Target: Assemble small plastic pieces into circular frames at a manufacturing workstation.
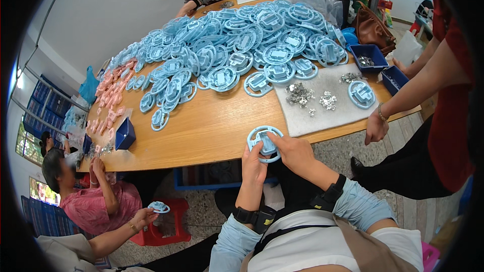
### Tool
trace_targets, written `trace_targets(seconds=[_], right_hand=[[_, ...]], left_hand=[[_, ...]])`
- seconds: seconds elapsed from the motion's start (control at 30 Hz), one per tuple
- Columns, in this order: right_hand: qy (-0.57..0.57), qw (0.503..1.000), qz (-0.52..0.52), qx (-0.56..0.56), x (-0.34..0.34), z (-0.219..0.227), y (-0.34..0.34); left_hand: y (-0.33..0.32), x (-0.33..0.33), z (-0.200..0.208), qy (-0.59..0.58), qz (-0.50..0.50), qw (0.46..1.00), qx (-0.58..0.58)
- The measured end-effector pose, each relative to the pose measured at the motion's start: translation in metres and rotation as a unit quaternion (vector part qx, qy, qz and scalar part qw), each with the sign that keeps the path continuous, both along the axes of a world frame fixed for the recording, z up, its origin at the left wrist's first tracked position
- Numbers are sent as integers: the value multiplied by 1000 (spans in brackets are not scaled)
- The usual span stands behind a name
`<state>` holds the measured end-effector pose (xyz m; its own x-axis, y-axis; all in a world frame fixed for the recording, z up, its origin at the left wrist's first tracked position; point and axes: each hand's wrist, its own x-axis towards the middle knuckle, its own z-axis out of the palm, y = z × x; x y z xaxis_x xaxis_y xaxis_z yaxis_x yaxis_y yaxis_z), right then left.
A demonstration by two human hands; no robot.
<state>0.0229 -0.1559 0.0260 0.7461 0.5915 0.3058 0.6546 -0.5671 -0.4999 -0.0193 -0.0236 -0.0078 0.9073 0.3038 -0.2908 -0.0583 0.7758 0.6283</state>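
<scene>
A light blue, steering-wheel-shaped plastic part [267, 132] with a box-like recessed centre is held above my lap, just off the table's front edge. My left hand [253, 165] grips its lower left side, with the thumb on the centre. From the right, my right hand [298, 155] closes on the part, fingers bent over its centre and rim. Whether a small piece sits under those fingertips is hidden. On the grey-white mat [322, 123] ahead lie small silvery metal pieces [299, 95], more bright ones [327, 100] and another blue wheel part [361, 94].
A big heap of blue wheel parts [222, 78] covers the wooden table [227, 131], with pink parts [113, 90] at left. Dark blue bins [125, 134] stand at left and right. A person's arm [423, 80] reaches in from the right; others sit left and behind the table.
</scene>
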Motion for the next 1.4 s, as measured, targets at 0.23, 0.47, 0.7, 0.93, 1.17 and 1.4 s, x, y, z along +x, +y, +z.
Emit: trace_targets(seconds=[0.23,0.47,0.7,0.93,1.17,1.4], right_hand=[[-78,995,18,-62,-1,0,2],[-89,992,43,-84,0,4,1],[-84,995,7,-49,-7,0,1],[-80,993,14,-88,-7,6,6],[-46,979,92,-174,5,24,19],[160,961,-32,224,16,11,-13]], left_hand=[[1,-1,2,5,-10,1000,-2],[2,-1,6,9,-18,1000,15],[2,-2,4,4,-23,1000,15],[0,-1,2,4,-20,999,29],[7,2,-6,-3,-10,999,41],[-4,-12,19,-18,-45,998,-39]])
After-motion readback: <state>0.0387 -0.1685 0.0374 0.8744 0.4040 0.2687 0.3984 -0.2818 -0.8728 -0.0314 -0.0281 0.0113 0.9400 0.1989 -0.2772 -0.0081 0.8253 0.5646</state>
